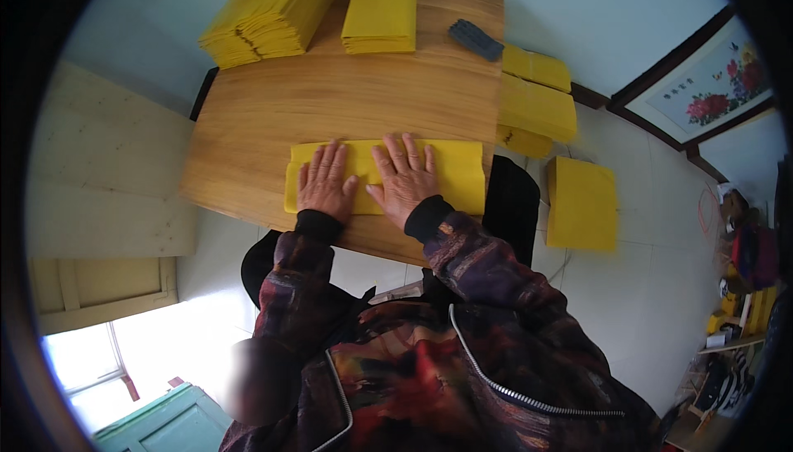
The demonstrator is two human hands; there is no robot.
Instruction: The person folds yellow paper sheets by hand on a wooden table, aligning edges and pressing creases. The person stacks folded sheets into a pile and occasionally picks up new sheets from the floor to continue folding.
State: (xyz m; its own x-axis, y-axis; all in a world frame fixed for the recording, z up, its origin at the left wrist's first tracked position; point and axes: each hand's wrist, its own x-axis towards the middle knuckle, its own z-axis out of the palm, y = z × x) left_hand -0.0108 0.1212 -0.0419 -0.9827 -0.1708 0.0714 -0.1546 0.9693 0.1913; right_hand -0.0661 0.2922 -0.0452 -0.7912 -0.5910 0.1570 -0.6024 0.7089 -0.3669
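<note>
A folded yellow sheet (458, 175), paper or cloth, lies lengthwise along the near edge of the wooden table (347, 97). My left hand (327, 186) rests palm down on its left half, fingers stretched toward the far side. Flat on the middle of the sheet is my right hand (405, 179), its fingers spread and the thumb pointing toward the left hand. Neither hand grips anything. The part of the sheet under both palms is hidden.
At the table's far side stand a thick yellow stack (264, 18) and a neater yellow stack (380, 10). A dark grey folded item (476, 40) lies by the far right corner. More yellow bundles (537, 109) sit beyond the right edge, with another yellow bundle (582, 204) near the floor.
</note>
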